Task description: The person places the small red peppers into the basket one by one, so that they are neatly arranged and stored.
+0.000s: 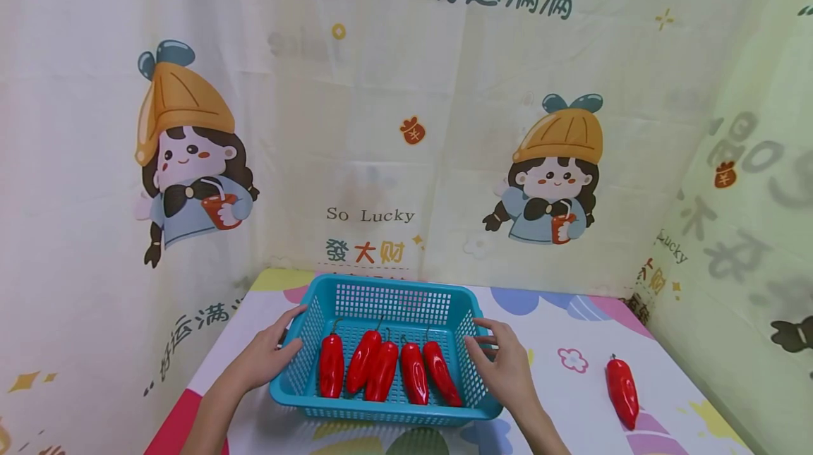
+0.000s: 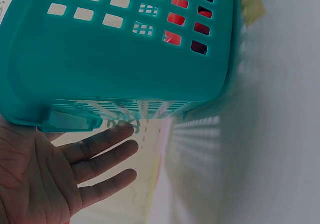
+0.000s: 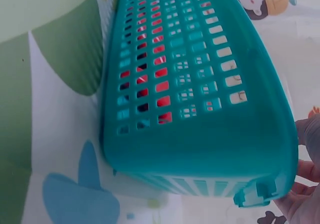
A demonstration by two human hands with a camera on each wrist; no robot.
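A blue-green plastic basket (image 1: 387,413) with grid walls is on the patterned table, and several red peppers (image 1: 415,373) with thin stems lie side by side in it. My left hand (image 1: 263,356) is at the basket's left end, thumb near the rim. In the left wrist view its fingers (image 2: 107,161) extend straight and spread, outside the end wall. My right hand (image 1: 504,363) is at the other end, thumb over the inner side and fingers loosely spread about the rim. The right wrist view shows part of that hand (image 3: 305,184) beside the rim; whether it presses on it, I cannot tell.
Another red pepper (image 1: 622,391) lies on the table (image 1: 552,398) to the right of the basket. Printed cloth (image 1: 368,159) hangs behind the table and along both sides.
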